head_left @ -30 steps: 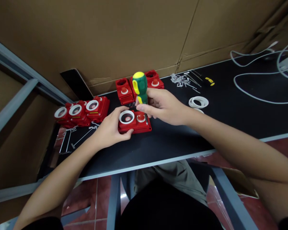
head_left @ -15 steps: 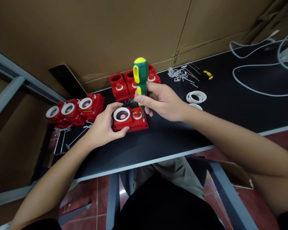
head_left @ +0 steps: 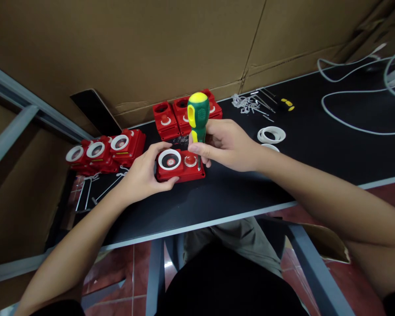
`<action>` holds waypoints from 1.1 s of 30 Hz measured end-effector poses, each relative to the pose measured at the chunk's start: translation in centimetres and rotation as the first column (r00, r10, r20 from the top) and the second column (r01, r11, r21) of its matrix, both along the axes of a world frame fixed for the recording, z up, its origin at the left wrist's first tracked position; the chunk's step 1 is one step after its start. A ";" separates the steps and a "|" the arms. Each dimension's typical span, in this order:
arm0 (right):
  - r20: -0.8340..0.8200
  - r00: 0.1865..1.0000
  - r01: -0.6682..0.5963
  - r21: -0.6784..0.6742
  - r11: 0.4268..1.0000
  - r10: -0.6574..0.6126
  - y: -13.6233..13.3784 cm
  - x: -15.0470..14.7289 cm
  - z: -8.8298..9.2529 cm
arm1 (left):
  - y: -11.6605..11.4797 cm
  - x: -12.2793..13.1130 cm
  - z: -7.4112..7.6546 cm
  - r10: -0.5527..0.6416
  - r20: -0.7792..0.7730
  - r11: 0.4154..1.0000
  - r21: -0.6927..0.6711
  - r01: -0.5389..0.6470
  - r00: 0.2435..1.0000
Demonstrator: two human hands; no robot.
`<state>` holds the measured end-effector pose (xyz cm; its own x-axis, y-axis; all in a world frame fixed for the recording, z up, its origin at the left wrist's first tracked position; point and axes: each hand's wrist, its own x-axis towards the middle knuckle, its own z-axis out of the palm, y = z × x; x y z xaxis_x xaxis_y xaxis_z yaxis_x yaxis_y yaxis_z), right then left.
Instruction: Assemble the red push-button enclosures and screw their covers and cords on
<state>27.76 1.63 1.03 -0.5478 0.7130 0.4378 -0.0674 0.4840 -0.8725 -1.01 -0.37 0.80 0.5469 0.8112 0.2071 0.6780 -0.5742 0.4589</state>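
My left hand grips the left end of a red box lying flat on the black table. A white ring surrounds a dark round opening on the box's left half, and a small red dome sits to its right. In my right hand is a green and yellow screwdriver, held nearly upright by the lower handle. Its shaft points down at the right end of the box. Whether the tip touches a screw there is too small to tell.
Several finished-looking red boxes with white rings stand at left; red boxes without rings stand behind. Loose white rings, a pile of small clear parts, another screwdriver and a white cable lie at right. A cardboard wall closes the back.
The view has shifted slightly. The screwdriver handle sits a little lower in the picture, with its shaft still at the box's right end. My left hand keeps its grip on the box.
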 end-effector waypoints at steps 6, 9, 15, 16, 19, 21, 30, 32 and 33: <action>0.080 0.996 0.018 0.298 0.955 -0.043 -0.1 0.4 0.5 | -0.1 0.0 0.0 -0.010 -0.008 1.000 -0.001 0.010 1.000; 0.093 0.995 0.000 0.331 0.944 -0.033 0.0 0.5 0.5 | -0.1 0.0 0.0 -0.018 -0.023 1.000 0.013 0.018 1.000; 0.098 0.994 0.015 0.323 0.946 -0.049 0.3 0.6 0.1 | 0.0 0.2 -0.1 -0.046 -0.027 0.998 0.030 0.047 0.999; 0.097 0.994 0.019 0.324 0.946 -0.054 0.4 0.7 0.1 | 0.0 0.2 -0.1 -0.049 -0.028 0.998 0.031 0.050 0.998; 0.132 0.990 0.007 0.315 0.949 -0.051 0.4 0.7 0.8 | 0.0 0.2 -0.1 -0.061 -0.028 0.998 0.031 0.062 0.998; 0.164 0.986 -0.011 0.287 0.958 -0.037 0.4 0.8 2.0 | 0.0 0.2 -0.1 -0.070 -0.027 0.997 0.028 0.070 0.997; 0.603 0.797 -0.225 0.344 0.912 -0.031 0.5 3.1 13.0 | -0.1 0.1 -0.4 -0.097 0.012 0.994 0.049 0.096 0.995; 0.708 0.703 -0.300 0.381 0.874 -0.067 0.8 3.6 14.7 | -0.1 0.0 -0.3 -0.093 0.014 0.995 0.035 0.092 0.996; 0.739 0.666 -0.298 0.390 0.871 -0.103 0.9 3.7 15.3 | -0.1 -0.1 -0.3 -0.090 0.015 0.996 0.031 0.089 0.996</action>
